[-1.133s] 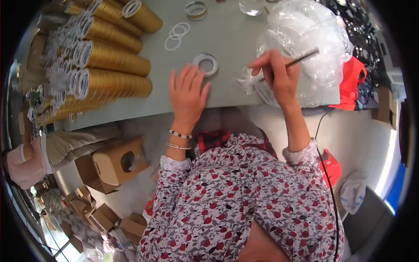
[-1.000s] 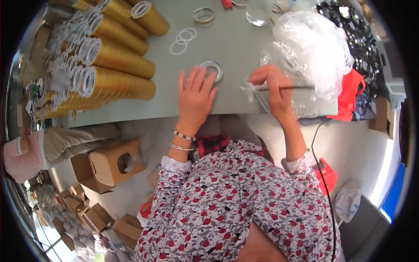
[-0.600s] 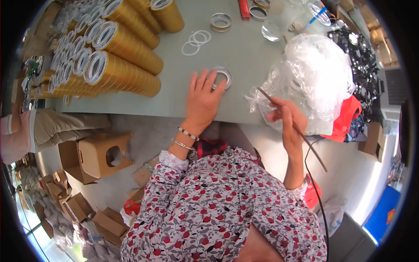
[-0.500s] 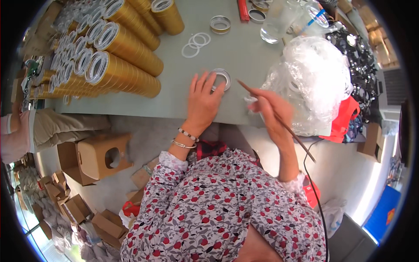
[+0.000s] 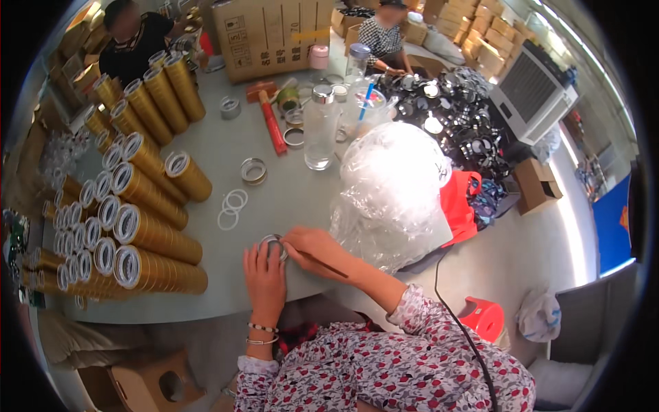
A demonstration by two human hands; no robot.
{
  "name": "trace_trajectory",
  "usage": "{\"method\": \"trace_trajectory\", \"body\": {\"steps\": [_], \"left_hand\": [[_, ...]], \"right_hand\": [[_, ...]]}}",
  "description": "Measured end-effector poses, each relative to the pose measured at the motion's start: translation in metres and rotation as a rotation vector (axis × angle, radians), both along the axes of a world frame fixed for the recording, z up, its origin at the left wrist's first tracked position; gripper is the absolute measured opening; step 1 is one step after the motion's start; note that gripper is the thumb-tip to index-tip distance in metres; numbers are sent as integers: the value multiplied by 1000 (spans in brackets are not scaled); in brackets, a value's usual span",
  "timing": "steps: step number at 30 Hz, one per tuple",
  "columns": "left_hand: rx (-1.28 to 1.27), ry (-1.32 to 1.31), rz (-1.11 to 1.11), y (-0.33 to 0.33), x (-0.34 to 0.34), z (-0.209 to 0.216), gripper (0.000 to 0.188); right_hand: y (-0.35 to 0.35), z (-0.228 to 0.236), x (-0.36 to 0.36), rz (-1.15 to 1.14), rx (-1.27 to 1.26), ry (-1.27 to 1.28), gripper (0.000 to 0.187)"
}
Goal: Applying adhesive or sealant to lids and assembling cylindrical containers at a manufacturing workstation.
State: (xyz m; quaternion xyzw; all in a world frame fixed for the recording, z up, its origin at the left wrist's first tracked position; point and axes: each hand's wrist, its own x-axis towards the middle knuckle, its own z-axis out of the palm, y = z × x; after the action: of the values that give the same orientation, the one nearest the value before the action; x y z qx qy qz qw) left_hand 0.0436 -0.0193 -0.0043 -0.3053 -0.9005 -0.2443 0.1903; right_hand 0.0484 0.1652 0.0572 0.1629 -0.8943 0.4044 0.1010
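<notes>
Near the front edge of the grey-green table lies a round silver metal ring (image 5: 274, 244), partly covered by my fingers. My left hand (image 5: 266, 283) rests at its near left side, fingers and thumb against the rim, holding it on the tabletop. My right hand (image 5: 310, 248) is closed around a thin brown pointed stick (image 5: 328, 266), its fingertips at the ring's right side; the stick's tip is hidden. Just beyond lie several thin white rings (image 5: 232, 206) and another stack of silver metal rings (image 5: 254, 170).
Gold cylinders of stacked rings (image 5: 161, 268) fill the left. A crumpled clear plastic bag (image 5: 391, 199) bulges on the right, beside a heap of black and silver parts (image 5: 446, 113). A glass bottle (image 5: 320, 130) and red stick-shaped packet (image 5: 272, 123) stand farther back. Two people work across the table.
The view has tilted up, showing more of the far table. My right hand has come in from the right with the stick, down to the metal ring. My left hand stays at the ring.
</notes>
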Motion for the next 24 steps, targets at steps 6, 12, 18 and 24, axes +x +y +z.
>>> {"method": "trace_trajectory", "body": {"steps": [6,12,18,24], "left_hand": [[154,-155,6,-1,3,-1,63],[188,-144,6,-3,1,-8,65],[136,-159,34,-2,5,-5,65],[38,-38,27,-1,3,-5,64]], "right_hand": [[-2,22,-9,100,152,-80,20],[-2,31,-24,163,-84,-465,22],[25,-16,-6,168,-776,-789,35],[14,-43,22,33,-1024,-673,35]]}}
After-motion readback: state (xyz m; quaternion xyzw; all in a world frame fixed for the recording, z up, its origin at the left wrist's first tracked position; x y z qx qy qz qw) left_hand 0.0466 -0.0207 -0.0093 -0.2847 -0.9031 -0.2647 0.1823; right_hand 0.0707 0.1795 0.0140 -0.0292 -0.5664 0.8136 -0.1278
